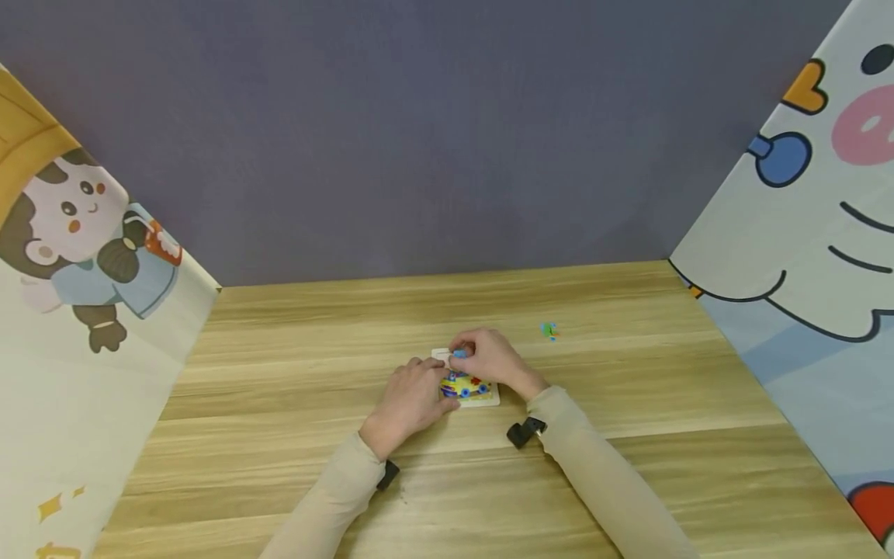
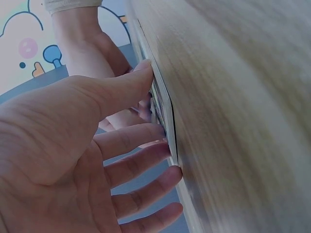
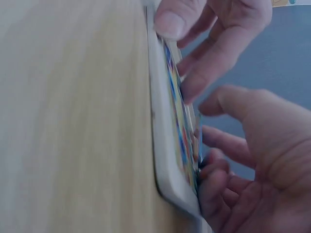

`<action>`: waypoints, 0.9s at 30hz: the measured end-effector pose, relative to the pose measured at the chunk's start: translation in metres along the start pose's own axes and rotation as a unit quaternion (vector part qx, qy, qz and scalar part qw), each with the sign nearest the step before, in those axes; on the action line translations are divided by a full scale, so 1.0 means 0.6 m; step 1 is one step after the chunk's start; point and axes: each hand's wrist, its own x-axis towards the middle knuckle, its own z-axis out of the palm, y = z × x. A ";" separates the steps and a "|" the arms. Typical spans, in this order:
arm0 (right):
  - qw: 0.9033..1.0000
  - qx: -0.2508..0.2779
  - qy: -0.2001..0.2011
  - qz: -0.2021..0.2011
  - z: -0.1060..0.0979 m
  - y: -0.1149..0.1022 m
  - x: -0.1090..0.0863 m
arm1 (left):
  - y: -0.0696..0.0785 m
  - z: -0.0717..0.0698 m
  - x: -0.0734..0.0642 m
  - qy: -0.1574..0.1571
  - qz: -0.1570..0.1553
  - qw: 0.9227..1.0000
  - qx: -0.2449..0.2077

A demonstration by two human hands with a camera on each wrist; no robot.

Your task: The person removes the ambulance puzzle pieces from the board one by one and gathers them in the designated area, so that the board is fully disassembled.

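Note:
A small white-rimmed picture puzzle board (image 1: 493, 401) lies flat on the wooden table, showing a yellow vehicle with blue wheels. My left hand (image 1: 410, 394) rests along its left side, thumb at the near edge. In the left wrist view the left fingers (image 2: 141, 165) are fairly straight, with tips at the board's edge. Over the far part of the board, my right hand (image 1: 490, 359) pinches a small blue puzzle piece (image 1: 459, 353). The right wrist view has this thin piece (image 3: 199, 138) tilted up close over the picture, partly hidden by the fingers.
A little cluster of green, blue and orange pieces (image 1: 549, 331) lies on the table (image 1: 601, 349) beyond and to the right of the board. A grey wall (image 1: 447, 155) stands at the back, with cartoon-printed panels (image 1: 789, 256) on both sides.

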 end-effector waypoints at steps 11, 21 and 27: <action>0.997 0.005 -0.051 -0.055 -0.024 0.016 -0.013 | 0.001 -0.002 -0.002 0.005 -0.001 1.000 -0.001; 0.999 0.010 -0.030 -0.037 -0.026 0.025 -0.015 | 0.002 -0.001 -0.003 0.006 0.000 1.000 -0.009; 0.998 0.031 -0.023 -0.039 -0.028 0.031 -0.018 | 0.001 0.000 -0.001 0.002 -0.001 1.000 -0.006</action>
